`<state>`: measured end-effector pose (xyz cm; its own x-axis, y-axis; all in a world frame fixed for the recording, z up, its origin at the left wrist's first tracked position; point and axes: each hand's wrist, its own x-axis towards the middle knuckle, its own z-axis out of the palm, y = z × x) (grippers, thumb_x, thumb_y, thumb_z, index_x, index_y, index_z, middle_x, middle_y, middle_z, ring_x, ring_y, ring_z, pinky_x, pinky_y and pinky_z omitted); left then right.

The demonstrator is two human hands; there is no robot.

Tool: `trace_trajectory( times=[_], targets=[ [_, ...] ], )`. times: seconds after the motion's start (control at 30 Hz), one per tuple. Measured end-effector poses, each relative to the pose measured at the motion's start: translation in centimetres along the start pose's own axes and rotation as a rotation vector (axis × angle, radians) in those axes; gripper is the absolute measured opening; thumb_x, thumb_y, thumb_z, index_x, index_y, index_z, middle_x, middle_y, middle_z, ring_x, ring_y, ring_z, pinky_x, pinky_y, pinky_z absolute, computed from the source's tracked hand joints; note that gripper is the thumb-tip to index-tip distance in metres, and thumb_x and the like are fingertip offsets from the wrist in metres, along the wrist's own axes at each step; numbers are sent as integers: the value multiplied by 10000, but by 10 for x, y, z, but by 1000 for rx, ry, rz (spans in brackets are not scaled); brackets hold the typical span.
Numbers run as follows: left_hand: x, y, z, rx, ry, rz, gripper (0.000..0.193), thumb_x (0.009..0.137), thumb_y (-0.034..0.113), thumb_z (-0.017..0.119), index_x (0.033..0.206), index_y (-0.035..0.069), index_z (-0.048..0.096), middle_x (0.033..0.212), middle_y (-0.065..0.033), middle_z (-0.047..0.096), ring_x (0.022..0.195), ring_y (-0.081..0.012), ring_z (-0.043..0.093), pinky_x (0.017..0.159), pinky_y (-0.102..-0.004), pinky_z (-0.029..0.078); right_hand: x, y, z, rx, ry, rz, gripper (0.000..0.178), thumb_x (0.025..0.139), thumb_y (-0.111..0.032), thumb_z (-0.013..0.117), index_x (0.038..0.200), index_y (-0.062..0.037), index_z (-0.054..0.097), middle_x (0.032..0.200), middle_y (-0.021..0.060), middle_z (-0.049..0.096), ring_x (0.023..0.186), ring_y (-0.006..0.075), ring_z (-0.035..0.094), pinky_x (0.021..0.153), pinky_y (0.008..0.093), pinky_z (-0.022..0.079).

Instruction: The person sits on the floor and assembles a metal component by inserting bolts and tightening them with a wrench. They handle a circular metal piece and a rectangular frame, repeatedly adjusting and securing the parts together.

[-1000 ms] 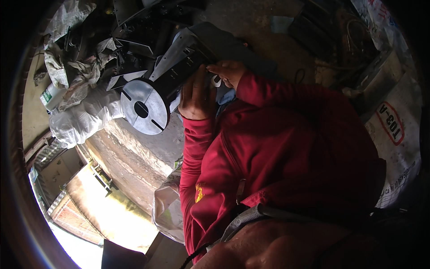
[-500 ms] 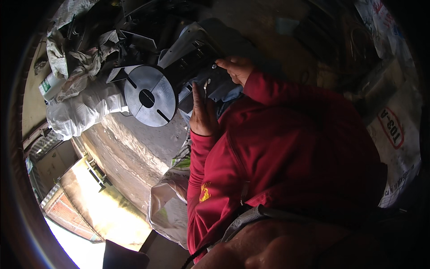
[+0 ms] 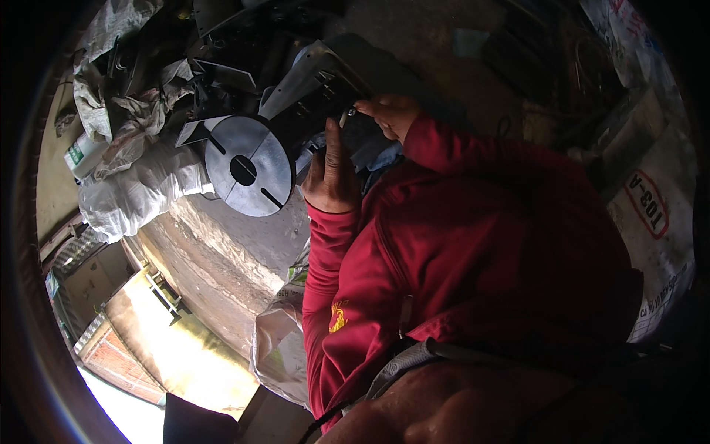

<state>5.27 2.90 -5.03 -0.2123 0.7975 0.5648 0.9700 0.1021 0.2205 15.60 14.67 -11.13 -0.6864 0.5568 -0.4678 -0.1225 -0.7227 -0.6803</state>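
My left hand (image 3: 332,177) is closed around a slim metal spanner (image 3: 343,118), its index finger stretched along it. The spanner's tip lies close to a small shiny bolt or nut (image 3: 352,112), and whether they touch is hard to make out. At that small piece, the thumb and fingers of my right hand (image 3: 393,115) are pinched together. Both hands are beside a dark metal frame (image 3: 314,100) with slots and a pale edge plate. To the left of my left hand stands a round grey metal disc (image 3: 259,152) with a central hole and two slots.
White plastic wrapping (image 3: 140,185) and crumpled sheeting lie left of the disc, by a white bottle (image 3: 83,153). An open white sack (image 3: 279,348) stands near my left forearm. Another printed white sack (image 3: 658,244) is at the right. Dark metal parts fill the far side.
My left hand has moved slightly up and away, bringing the spanner's tip up to the shiny piece at my right fingers. My right hand stays nearly still.
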Motion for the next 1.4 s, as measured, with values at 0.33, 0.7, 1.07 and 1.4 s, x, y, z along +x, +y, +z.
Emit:
trace_trajectory(
  times=[0.33, 0.7, 1.07, 1.4],
  targets=[
    [0, -6, 7, 44, -128, 39, 585, 729, -33, 561, 1291, 125, 517, 549, -49, 486, 374, -182, 436, 377, -321, 370, -3, -5, 1, 40, -46, -1, 302, 781, -316, 724, 668, -113, 532, 511, -50, 413, 387, 45, 330, 364, 232, 227],
    [-4, -5, 6, 28, -117, 23, 595, 725, -14, 559, 1302, 119, 505, 520, -36, 457, 359, -171, 404, 364, -319, 338, 4, 4, -5, -47, -54, -52, 420, 801, -404, 685, 565, -121, 483, 456, -35, 404, 370, 68, 361, 353, 254, 256],
    [5, 3, 0, -56, 18, -3, 529, 767, -12, 563, 1281, 111, 525, 558, -61, 516, 369, -178, 440, 368, -315, 360, 3, 4, -1, -44, 26, -20, 296, 787, -315, 719, 708, -83, 555, 530, -41, 421, 408, 42, 332, 373, 223, 231],
    [17, 3, 15, -133, 31, 25, 353, 776, 70, 600, 1122, 132, 617, 757, -97, 644, 564, -238, 623, 462, -321, 479, 2, 7, -2, 60, -17, -25, 236, 797, -270, 708, 756, -73, 584, 533, -46, 412, 404, 34, 311, 374, 215, 211]
  ],
)
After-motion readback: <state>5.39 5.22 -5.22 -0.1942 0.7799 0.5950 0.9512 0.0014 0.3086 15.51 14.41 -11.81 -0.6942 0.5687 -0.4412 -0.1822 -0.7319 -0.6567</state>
